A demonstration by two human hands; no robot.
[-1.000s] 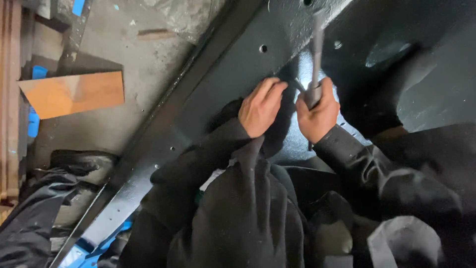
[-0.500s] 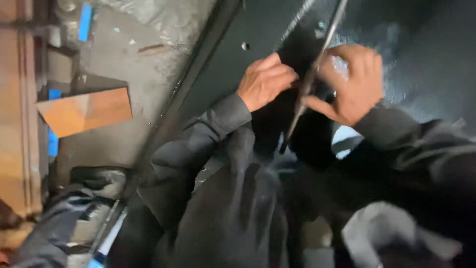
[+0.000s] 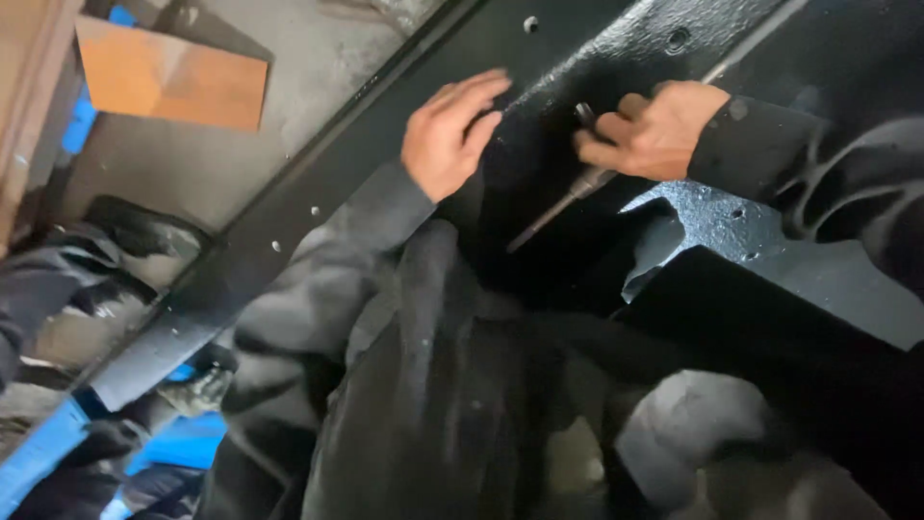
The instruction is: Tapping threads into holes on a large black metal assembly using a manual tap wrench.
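- My right hand (image 3: 654,130) gripped a rod tool (image 3: 568,193), tip angled down-left against the black frame (image 3: 318,193).
- Left hand (image 3: 448,135) lay flat on frame, fingers spread, empty.
- Step, I'd judge: working the frame w/ tool; next needs steady bracing.

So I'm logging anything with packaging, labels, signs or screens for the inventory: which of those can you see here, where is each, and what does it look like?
None in view: no package, label, sign or screen shows.
Nearest to one: a flat orange-brown board, upper left on the grey floor, unmarked.
Blue sheet material, lower left, plain.
The left hand rests on the black metal frame; the right hand holds a thin metal tool.
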